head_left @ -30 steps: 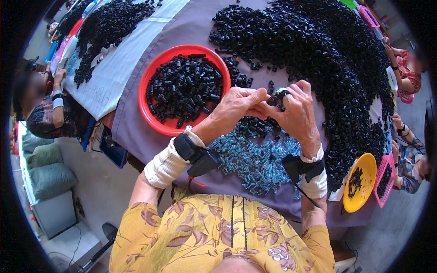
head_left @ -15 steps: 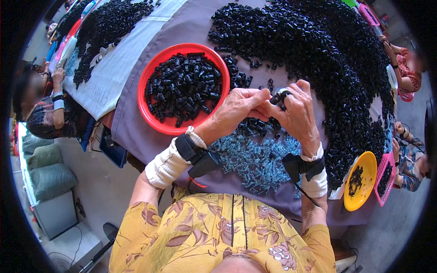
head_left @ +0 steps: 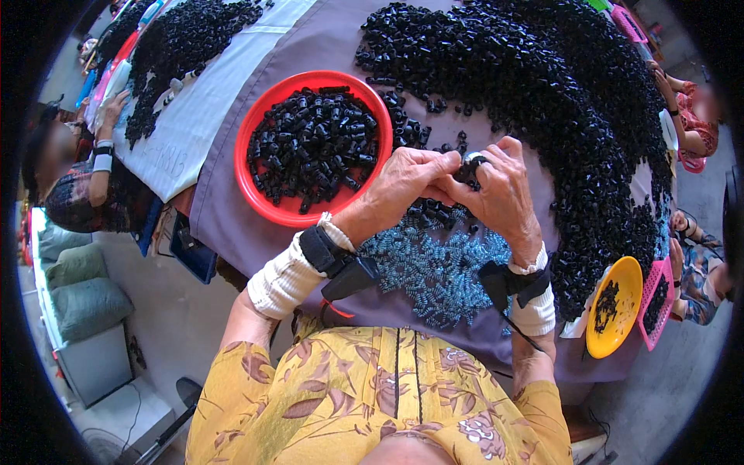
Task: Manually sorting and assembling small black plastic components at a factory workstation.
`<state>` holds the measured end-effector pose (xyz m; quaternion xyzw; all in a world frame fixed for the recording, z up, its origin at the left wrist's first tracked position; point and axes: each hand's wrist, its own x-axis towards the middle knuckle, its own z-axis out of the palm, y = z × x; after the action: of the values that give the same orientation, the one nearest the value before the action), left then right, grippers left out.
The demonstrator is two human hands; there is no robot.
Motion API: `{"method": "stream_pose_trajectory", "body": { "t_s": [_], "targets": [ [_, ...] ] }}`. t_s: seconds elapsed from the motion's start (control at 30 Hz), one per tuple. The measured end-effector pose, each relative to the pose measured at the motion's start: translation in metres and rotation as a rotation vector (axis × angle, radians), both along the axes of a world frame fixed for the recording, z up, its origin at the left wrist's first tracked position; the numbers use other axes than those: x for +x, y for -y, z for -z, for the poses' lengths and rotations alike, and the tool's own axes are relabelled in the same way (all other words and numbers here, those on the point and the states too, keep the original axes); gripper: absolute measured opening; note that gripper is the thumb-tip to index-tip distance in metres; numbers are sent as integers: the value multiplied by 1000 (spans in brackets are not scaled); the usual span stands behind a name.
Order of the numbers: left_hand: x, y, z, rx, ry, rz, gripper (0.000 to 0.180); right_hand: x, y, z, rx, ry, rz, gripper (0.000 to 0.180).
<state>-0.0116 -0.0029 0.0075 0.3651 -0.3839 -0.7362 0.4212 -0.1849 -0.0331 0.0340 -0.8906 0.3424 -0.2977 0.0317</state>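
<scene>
Hardly shifted since the earlier frames: hands pinned to the same spot above the table (head_left: 232,201), fingertips perhaps a shade closer together, nothing else displaced. Left hand (head_left: 407,182) curled over from the left, thumb and forefinger pinched narrow against the small black part (head_left: 470,165); right hand (head_left: 504,198) cupped around the same piece from the right, fingers bent and closed on it, so gripped between both, with a pale glint showing at its top end. Too small and too covered to tell which way its long axis runs. Held just above the near fringe of the big black heap (head_left: 558,116), which sweeps from the far middle of the table round to the right edge, lying ahead of and to the right of the hands, closest to the right one. Directly below the wrists, toward the body, a spread of small blue springs (head_left: 434,271), within easy reach of either hand. Off to the left and slightly farther out, the red bowl (head_left: 248,132), partly filled with black pieces, nearer the left hand, its rim just beside the left knuckles. Well apart at the right edge, a yellow dish (head_left: 620,294) and a pink basket (head_left: 657,302). Along the far left edge, another person's hand (head_left: 116,108) by a second dark pile (head_left: 186,46).
</scene>
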Motion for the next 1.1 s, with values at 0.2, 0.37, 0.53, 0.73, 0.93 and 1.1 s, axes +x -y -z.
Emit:
{"method": "stream_pose_trajectory", "body": {
  "t_s": [0.2, 0.37, 0.53, 0.73, 0.93, 1.1],
  "targets": [
    [-4, -2, -3, 12, -45, 65, 28, -2, 2, 2, 15, -29, -20, 28],
    [11, -6, -11, 11, -17, -102, 24, -19, 8, -15, 33, -20, 91, 24],
    [57, -15, 1, 54, -29, -461, 25, -66, 23, 5, 169, 17, 343, 18],
    [100, -32, 16, 162, -79, -631, 33, -80, 28, 25, 348, -13, 374, 15],
    [101, -33, 14, 146, -131, -581, 37, -92, 44, 47, 235, -140, 461, 18],
    [68, -18, -2, 129, -4, -490, 29, -91, 43, 58, 190, -367, 436, 17]
  ]
}}
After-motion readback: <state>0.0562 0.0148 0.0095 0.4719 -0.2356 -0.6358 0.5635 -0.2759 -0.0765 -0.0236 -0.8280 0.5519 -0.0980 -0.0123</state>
